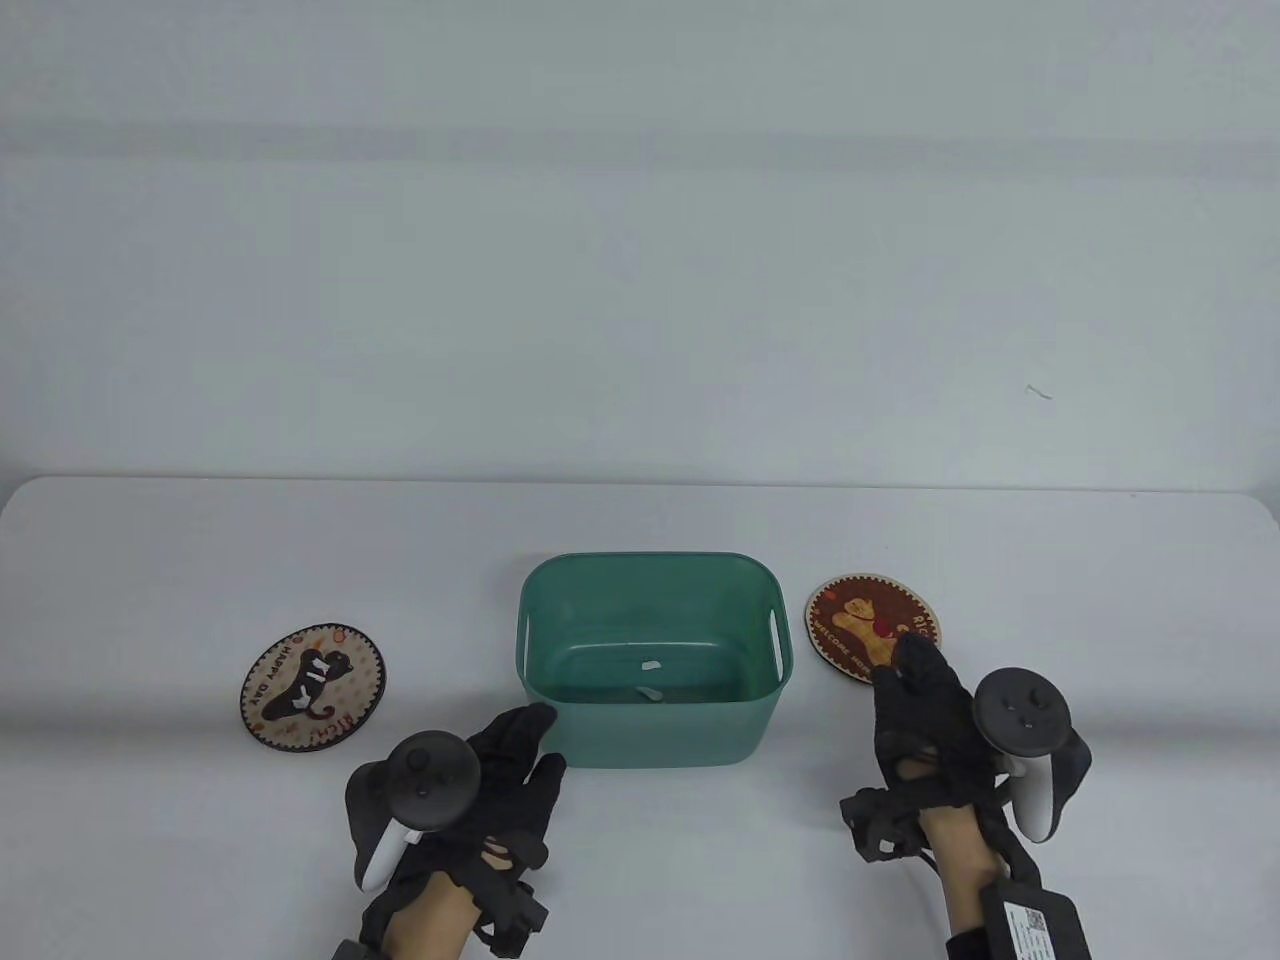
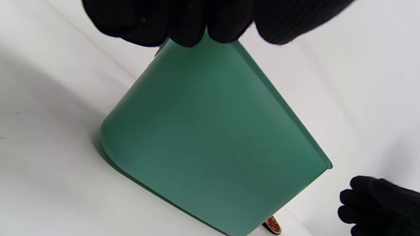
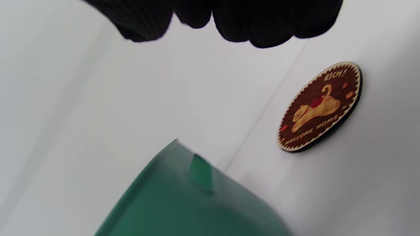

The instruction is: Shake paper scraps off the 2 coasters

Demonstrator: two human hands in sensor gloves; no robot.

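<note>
2 round coasters lie flat on the table, either side of a green bin (image 1: 650, 660) at lower centre. The left coaster (image 1: 313, 687) has white scraps (image 1: 318, 668) on it; the right coaster (image 1: 868, 626) looks clean. Both look thin, stiff and light, best pinched at the rim. The left hand (image 1: 490, 775) rests relaxed beside the bin, holding nothing. The right hand (image 1: 925, 710) hovers by its coaster, fingers loose, gripping nothing.

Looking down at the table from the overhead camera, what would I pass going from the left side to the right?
Round cream-rimmed coaster with a black cat → left gloved hand → green plastic bin holding white paper scraps → round dark red coaster with an orange cat → right gloved hand, fingertips at that coaster's near edge.
</note>
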